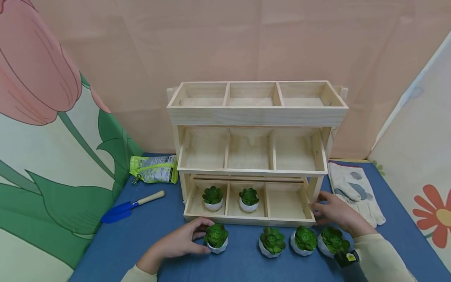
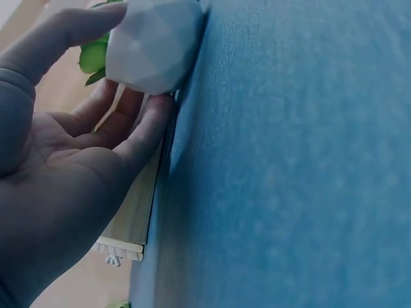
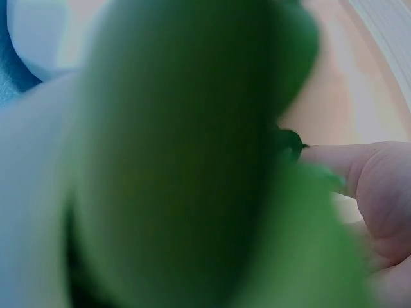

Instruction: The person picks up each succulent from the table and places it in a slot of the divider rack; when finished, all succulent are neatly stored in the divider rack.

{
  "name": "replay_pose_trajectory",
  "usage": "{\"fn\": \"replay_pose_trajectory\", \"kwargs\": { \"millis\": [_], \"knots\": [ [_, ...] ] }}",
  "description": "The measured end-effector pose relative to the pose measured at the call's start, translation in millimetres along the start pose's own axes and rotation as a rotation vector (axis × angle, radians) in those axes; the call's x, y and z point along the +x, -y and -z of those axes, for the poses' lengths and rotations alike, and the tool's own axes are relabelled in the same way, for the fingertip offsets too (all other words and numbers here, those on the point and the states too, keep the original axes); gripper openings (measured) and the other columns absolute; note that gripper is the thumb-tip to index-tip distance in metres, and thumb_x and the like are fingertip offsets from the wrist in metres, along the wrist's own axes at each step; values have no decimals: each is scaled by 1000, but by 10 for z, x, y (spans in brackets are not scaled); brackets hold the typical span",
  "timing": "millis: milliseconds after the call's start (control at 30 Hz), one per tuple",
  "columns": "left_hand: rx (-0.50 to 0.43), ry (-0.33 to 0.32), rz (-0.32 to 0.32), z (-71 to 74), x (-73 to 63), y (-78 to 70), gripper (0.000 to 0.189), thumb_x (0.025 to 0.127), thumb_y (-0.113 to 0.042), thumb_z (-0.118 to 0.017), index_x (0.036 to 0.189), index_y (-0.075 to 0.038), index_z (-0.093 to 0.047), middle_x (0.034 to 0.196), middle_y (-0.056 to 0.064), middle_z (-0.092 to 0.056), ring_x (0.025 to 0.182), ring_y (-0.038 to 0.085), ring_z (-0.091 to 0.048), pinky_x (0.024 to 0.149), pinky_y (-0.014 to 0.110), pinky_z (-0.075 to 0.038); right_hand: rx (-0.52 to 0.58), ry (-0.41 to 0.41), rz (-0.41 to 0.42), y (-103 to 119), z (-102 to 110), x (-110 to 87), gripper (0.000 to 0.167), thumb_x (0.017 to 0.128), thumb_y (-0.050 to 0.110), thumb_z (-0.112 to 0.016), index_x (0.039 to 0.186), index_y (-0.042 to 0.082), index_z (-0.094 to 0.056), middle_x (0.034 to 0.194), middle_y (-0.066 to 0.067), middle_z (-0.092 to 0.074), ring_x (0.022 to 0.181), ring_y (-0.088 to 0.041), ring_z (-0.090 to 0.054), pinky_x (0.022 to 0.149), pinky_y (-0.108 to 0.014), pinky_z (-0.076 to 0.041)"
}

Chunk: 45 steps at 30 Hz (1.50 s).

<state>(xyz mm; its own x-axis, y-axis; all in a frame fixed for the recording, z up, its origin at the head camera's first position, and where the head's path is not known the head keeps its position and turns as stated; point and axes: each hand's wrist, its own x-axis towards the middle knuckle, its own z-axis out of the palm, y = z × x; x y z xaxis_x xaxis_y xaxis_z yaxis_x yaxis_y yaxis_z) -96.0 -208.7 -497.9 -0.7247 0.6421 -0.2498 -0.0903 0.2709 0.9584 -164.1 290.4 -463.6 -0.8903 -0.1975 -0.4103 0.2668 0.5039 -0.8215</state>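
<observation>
My left hand (image 1: 183, 242) holds a potted succulent (image 1: 216, 237) by its white faceted pot, thumb on one side and fingers on the other. In the left wrist view this pot (image 2: 154, 48) is right at the blue cloth. My right hand (image 1: 336, 211) is at the right end of the lowest tier of a wooden three-tier planter stand (image 1: 257, 116), fingers bent against its side; whether they grip it is hidden. Blurred green leaves (image 3: 186, 160) cover most of the right wrist view. Two succulents, one left (image 1: 213, 196) and one middle (image 1: 249, 197), stand in the lowest tier.
On the blue cloth (image 1: 243, 270), three more potted succulents (image 1: 272, 241) line up in front of the stand, the rightmost by my right wrist. A blue trowel (image 1: 121, 211) and a green bag (image 1: 155, 168) lie left. Gloves (image 1: 354, 190) lie right.
</observation>
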Motion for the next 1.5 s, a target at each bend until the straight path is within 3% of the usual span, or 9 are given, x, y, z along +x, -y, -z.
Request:
{"fn": "replay_pose_trajectory", "kwargs": {
  "millis": [600, 867, 1133, 1500],
  "knots": [
    [21, -66, 29, -93, 56, -19, 65, 93, -18, -84, 147, -4, -49, 152, 19, -52, 140, 32, -60, 106, 22, -54, 7, 5, -2, 10, -12, 5, 73, 109, 21, -59, 162, -13, -22, 151, -42, -42, 103, -29, -76, 82, -49, -68],
    [36, -89, 26, -128, 40, -31, 63, 94, -19, -84, 146, -6, -51, 152, 17, -52, 140, 28, -58, 112, 27, -52, 7, 2, -37, -15, -3, 38, 74, 109, 22, -58, 162, -14, -20, 149, -42, -42, 100, -26, -75, 82, -48, -68],
    [51, -111, 36, -152, 34, -56, 64, 92, -19, -85, 146, -10, -53, 154, 15, -50, 139, 26, -58, 106, 13, -48, 24, 11, -26, -42, 12, 36, 72, 110, 22, -56, 161, -15, -20, 147, -42, -44, 103, -30, -76, 82, -49, -68],
    [35, -103, 46, -175, -24, -100, 62, 91, -18, -85, 145, -13, -54, 153, 14, -51, 137, 27, -60, 111, 31, -53, 3, 8, -31, -35, -5, 61, 72, 111, 20, -55, 161, -17, -18, 145, -44, -44, 105, -34, -76, 83, -51, -68]
  ]
}}
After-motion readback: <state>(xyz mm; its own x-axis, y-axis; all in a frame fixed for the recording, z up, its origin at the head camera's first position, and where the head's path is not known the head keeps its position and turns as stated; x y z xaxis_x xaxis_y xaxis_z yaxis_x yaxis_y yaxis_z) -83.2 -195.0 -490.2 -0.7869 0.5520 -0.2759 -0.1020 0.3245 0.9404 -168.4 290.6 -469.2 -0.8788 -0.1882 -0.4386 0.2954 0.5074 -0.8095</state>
